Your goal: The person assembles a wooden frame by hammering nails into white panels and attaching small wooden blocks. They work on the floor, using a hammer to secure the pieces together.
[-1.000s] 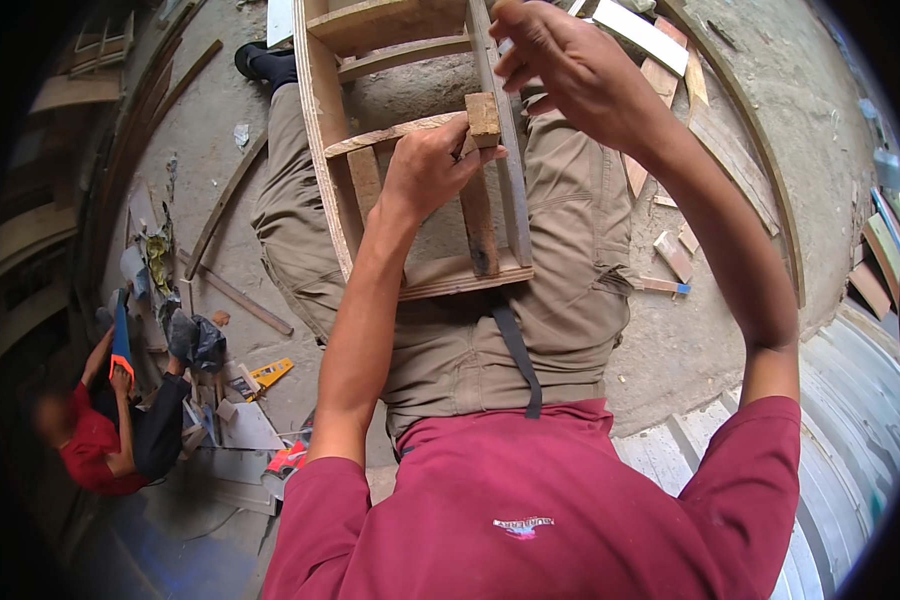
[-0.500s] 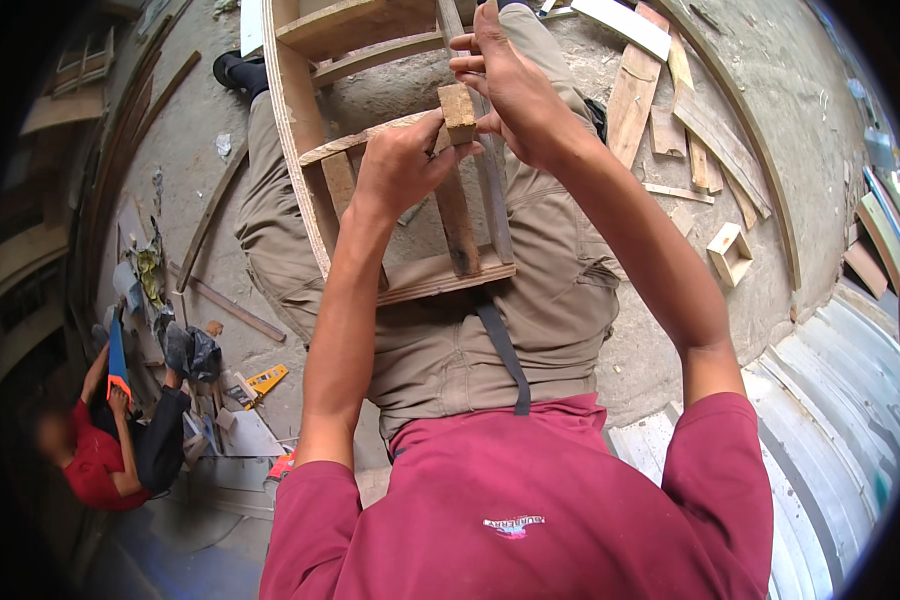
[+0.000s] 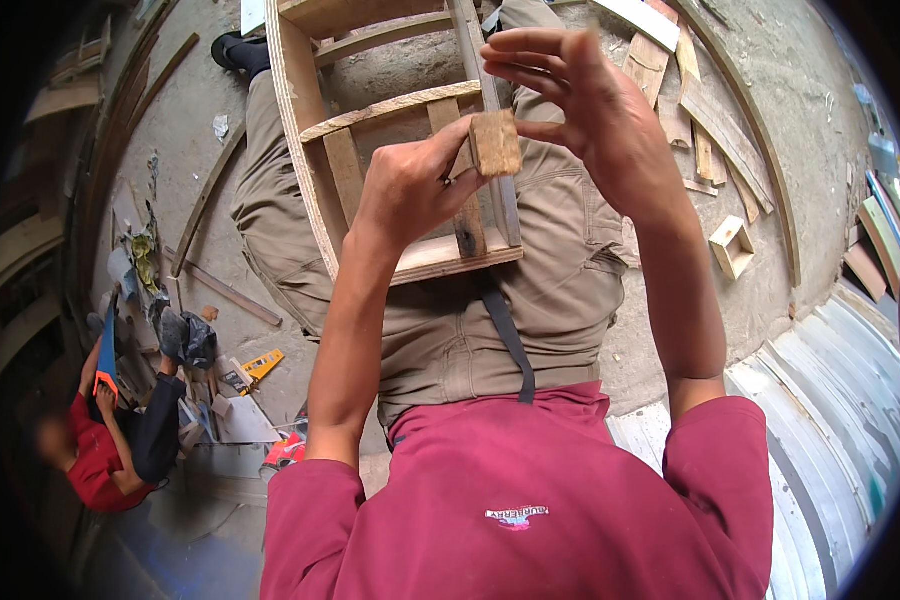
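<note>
Between the thumb and fingers of my left hand (image 3: 415, 190) is a short wooden block (image 3: 496, 143), its pale end facing up. My right hand (image 3: 610, 115) is raised just right of the block, fingers stretched and apart, the tips slightly blurred. One of its digits reaches close to the block's edge; I cannot tell if it touches. Beneath both hands, a wooden frame (image 3: 317, 205) with crosspieces and slats lies over my lap and between my legs. My left forearm passes over its near left corner.
Offcuts and planks (image 3: 722, 135) lie on the floor at the right, with a small wooden box (image 3: 732, 247) nearer. Corrugated metal sheets (image 3: 820, 400) cover the lower right. At the left, a co-worker (image 3: 105, 460) holds a blue saw (image 3: 106, 355) near a yellow tool (image 3: 262, 366).
My left hand has moved right and slightly nearer with the block. My right hand has shifted right and nearer, its fingers spreading. The frame has moved slightly.
</note>
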`<control>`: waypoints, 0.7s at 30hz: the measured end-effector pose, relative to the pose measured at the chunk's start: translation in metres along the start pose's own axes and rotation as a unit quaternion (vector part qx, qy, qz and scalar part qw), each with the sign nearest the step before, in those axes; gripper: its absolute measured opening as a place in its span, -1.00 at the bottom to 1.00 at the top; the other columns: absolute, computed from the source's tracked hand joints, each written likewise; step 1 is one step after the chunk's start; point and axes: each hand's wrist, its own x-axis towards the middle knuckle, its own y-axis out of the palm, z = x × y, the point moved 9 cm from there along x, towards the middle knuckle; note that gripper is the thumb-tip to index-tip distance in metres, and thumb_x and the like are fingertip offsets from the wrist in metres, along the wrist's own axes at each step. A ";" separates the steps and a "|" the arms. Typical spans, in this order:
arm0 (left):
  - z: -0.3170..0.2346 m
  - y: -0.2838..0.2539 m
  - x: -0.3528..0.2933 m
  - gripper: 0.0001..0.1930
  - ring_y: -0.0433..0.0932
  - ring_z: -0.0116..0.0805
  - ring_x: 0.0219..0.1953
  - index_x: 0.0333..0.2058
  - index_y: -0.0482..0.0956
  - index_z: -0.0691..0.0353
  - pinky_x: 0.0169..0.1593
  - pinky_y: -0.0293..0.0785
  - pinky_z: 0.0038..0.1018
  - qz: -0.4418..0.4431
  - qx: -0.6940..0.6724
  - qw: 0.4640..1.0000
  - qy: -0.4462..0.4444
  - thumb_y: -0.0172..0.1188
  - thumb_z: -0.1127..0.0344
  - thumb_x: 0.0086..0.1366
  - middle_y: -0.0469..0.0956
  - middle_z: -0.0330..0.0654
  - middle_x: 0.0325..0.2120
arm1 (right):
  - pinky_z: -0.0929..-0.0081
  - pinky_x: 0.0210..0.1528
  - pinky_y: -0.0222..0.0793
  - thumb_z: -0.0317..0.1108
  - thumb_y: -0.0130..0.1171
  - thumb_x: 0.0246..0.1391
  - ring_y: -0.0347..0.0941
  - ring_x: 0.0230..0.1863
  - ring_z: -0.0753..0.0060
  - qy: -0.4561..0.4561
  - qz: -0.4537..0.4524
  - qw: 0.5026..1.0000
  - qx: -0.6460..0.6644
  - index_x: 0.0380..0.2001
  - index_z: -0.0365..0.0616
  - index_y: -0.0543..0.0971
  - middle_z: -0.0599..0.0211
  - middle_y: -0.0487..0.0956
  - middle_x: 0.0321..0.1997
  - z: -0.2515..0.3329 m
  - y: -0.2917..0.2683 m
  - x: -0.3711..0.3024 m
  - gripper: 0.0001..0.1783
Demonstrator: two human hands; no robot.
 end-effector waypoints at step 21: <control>-0.033 0.038 -0.070 -0.47 0.61 -0.24 -0.59 0.03 0.56 0.16 -0.49 0.51 -0.34 0.094 0.004 0.995 -0.027 0.42 0.37 0.02 0.55 -0.18 -0.65 | 0.14 0.35 0.22 0.49 -0.51 0.30 0.16 0.43 0.11 0.131 -0.010 0.987 0.093 0.28 -0.23 0.26 -0.02 0.28 0.32 -0.073 0.025 -0.086 -0.02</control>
